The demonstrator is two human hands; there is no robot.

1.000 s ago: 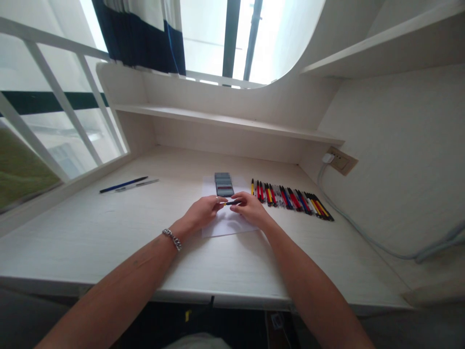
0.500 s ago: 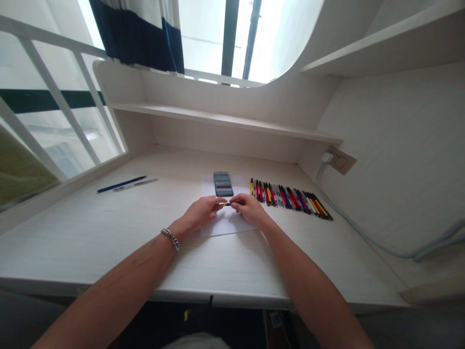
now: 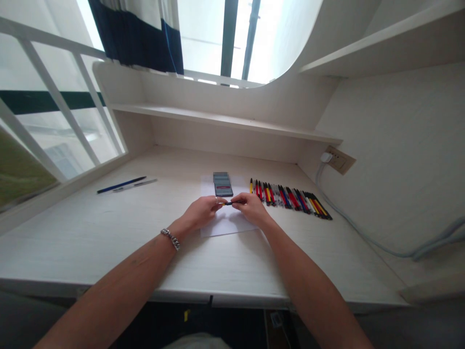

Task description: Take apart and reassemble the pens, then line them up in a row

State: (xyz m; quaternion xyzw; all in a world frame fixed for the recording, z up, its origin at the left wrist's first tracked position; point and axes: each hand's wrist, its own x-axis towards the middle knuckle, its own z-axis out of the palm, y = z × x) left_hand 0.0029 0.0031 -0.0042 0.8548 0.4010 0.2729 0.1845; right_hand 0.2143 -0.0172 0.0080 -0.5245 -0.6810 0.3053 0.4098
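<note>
Over a white sheet of paper, both my hands hold one small pen with yellow and black parts. Its yellow end is pinched by my left hand, which wears a ring. My right hand grips the black end between thumb and fingers. Most of the pen is covered by the fingers. Just beyond the hands a phone lies on the paper, its screen lit. To the right, a row of pens in red, yellow, blue, white and black lies side by side on the desk.
A blue pen and a clear, slim pen lie at the left of the white desk. A shelf runs along the back. A plugged-in cable hangs down the right wall from a socket.
My right hand has shifted very slightly to the right along the pen, with a little more of the black part showing. The left hand stays in place.
</note>
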